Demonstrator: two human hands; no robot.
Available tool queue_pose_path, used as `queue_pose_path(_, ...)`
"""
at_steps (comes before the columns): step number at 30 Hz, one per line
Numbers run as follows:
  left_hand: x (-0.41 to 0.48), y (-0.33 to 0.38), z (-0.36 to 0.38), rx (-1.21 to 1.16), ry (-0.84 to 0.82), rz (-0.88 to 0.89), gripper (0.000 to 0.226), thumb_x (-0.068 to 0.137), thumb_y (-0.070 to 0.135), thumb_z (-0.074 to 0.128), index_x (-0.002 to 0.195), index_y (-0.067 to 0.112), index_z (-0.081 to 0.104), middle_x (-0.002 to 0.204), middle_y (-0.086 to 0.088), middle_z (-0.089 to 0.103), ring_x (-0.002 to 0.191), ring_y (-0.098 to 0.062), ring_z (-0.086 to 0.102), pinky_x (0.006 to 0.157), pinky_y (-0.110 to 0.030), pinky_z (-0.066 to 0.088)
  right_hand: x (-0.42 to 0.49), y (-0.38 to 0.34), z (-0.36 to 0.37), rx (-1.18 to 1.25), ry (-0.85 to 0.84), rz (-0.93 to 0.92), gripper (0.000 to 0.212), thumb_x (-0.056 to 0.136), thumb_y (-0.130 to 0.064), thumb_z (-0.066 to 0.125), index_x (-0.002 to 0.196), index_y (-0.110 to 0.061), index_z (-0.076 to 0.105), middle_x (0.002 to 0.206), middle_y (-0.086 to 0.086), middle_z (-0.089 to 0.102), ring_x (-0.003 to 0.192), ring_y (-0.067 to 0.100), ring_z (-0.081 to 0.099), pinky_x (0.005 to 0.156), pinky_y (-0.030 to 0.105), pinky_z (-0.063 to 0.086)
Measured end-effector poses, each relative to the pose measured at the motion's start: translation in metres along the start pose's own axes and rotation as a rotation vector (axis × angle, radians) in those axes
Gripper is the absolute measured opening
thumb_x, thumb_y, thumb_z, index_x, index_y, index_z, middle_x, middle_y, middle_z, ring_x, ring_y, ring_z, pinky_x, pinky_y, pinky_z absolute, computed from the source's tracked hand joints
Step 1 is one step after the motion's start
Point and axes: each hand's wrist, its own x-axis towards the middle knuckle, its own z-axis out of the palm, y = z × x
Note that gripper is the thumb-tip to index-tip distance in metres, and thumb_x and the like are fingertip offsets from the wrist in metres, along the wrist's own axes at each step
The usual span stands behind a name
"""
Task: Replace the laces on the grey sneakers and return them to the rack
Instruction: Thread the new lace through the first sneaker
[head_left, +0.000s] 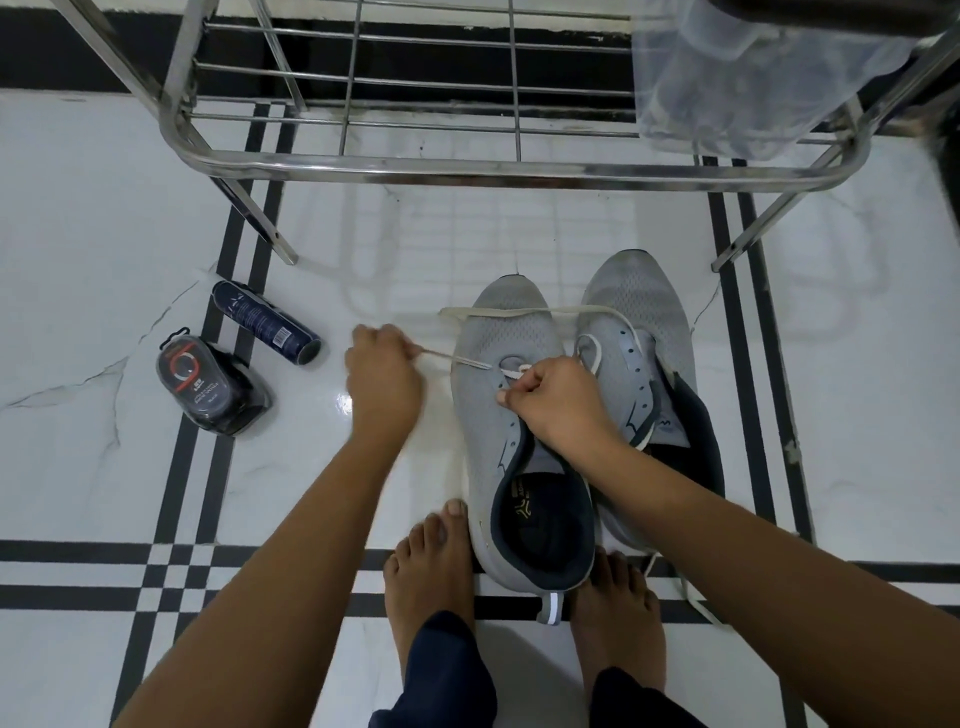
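Two grey sneakers stand side by side on the floor, toes pointing to the rack. The left sneaker (498, 364) lies between my bare feet. The right sneaker (644, 312) stands beside it. A white lace (519, 312) loops over both toes and runs through the front eyelets of the left sneaker. My left hand (382, 376) grips one end of the lace and holds it taut out to the left. My right hand (556, 402) pinches the other end of the lace over the left sneaker's eyelets.
A steel shoe rack (467, 169) stands just beyond the sneakers, with a clear plastic bag (727, 78) on its right side. A dark spray can (267, 322) and a packaged shoe polish (208, 384) lie on the floor at left. Another white lace (691, 597) trails by my right foot.
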Motion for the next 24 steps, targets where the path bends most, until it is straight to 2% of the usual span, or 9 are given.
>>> queue_pose_path(3,-0.004,-0.018,-0.013,0.057,0.138,-0.141,0.021,0.093,0.005,0.047,0.109,-0.004,0.056,0.123,-0.025,0.042,0.109,-0.043,0.042,0.087,-0.047,0.036,0.0,0.002,0.001,0.003,0.008,-0.003,0.021,0.083,-0.016,0.069,0.078,0.004,0.067,0.063,-0.002,0.056,0.06,-0.001,0.047,0.052,0.01,0.032)
queue_pose_path(5,-0.016,-0.008,-0.008,0.131,0.117,0.075,0.025,0.092,0.013,0.053,0.116,0.004,0.056,0.128,-0.018,0.043,0.115,-0.038,0.04,0.089,-0.046,0.033,0.001,0.002,0.003,-0.013,0.019,-0.008,0.023,0.083,-0.016,0.069,0.078,0.006,0.067,0.069,0.003,0.059,0.062,0.004,0.05,0.058,0.012,0.034)
queue_pose_path(8,-0.025,0.014,0.01,0.234,-0.07,0.436,0.032,0.092,0.031,0.052,0.122,0.021,0.053,0.137,-0.003,0.041,0.124,-0.027,0.034,0.097,-0.041,0.02,0.0,0.002,0.003,-0.032,0.036,-0.01,0.022,0.082,-0.017,0.069,0.072,0.002,0.066,0.066,0.003,0.058,0.066,0.009,0.053,0.063,0.018,0.037)
queue_pose_path(12,-0.017,0.024,0.017,0.443,-0.152,0.518,0.026,0.098,0.03,0.038,0.117,0.017,0.052,0.129,-0.001,0.044,0.12,-0.025,0.034,0.099,-0.039,0.019,0.001,0.004,0.003,-0.03,0.032,0.004,0.021,0.082,-0.017,0.07,0.066,-0.005,0.062,0.058,-0.003,0.052,0.061,0.009,0.05,0.052,0.014,0.035)
queue_pose_path(14,-0.013,0.015,0.009,0.411,-0.074,0.386,0.024,0.097,0.019,0.04,0.115,0.012,0.054,0.122,-0.006,0.047,0.115,-0.029,0.039,0.096,-0.041,0.026,0.002,0.006,0.002,-0.016,0.033,-0.001,0.021,0.082,-0.017,0.071,0.074,0.002,0.067,0.061,-0.001,0.056,0.066,0.009,0.052,0.05,0.013,0.034)
queue_pose_path(17,-0.003,-0.014,-0.012,0.264,0.113,-0.079,0.025,0.094,0.008,0.043,0.115,0.0,0.053,0.121,-0.02,0.047,0.113,-0.038,0.041,0.092,-0.047,0.032,0.001,0.009,0.0,0.013,0.039,-0.001,0.025,0.082,-0.016,0.07,0.082,0.009,0.068,0.067,0.004,0.058,0.058,0.005,0.048,0.048,0.006,0.035)
queue_pose_path(18,-0.005,-0.022,-0.016,0.254,0.139,-0.111,0.026,0.095,0.009,0.044,0.116,-0.002,0.052,0.122,-0.022,0.046,0.114,-0.039,0.041,0.093,-0.049,0.031,0.001,0.009,0.0,0.016,0.042,-0.001,0.025,0.082,-0.016,0.07,0.082,0.009,0.068,0.067,0.005,0.058,0.055,0.003,0.046,0.048,0.003,0.036)
queue_pose_path(22,-0.017,-0.011,-0.002,0.216,0.047,0.265,0.034,0.086,0.018,0.062,0.117,0.005,0.056,0.126,-0.018,0.051,0.118,-0.036,0.045,0.098,-0.049,0.03,0.0,0.008,0.001,-0.013,0.048,-0.002,0.024,0.083,-0.016,0.069,0.079,0.009,0.068,0.069,0.009,0.06,0.057,0.007,0.048,0.049,0.006,0.034)
queue_pose_path(24,-0.021,0.007,0.011,0.246,-0.015,0.488,0.027,0.08,0.023,0.066,0.104,0.012,0.064,0.114,-0.012,0.061,0.107,-0.034,0.056,0.093,-0.048,0.039,0.001,0.006,0.0,-0.025,0.049,0.011,0.022,0.083,-0.017,0.069,0.08,0.006,0.069,0.068,0.006,0.059,0.056,0.006,0.049,0.053,0.016,0.038)
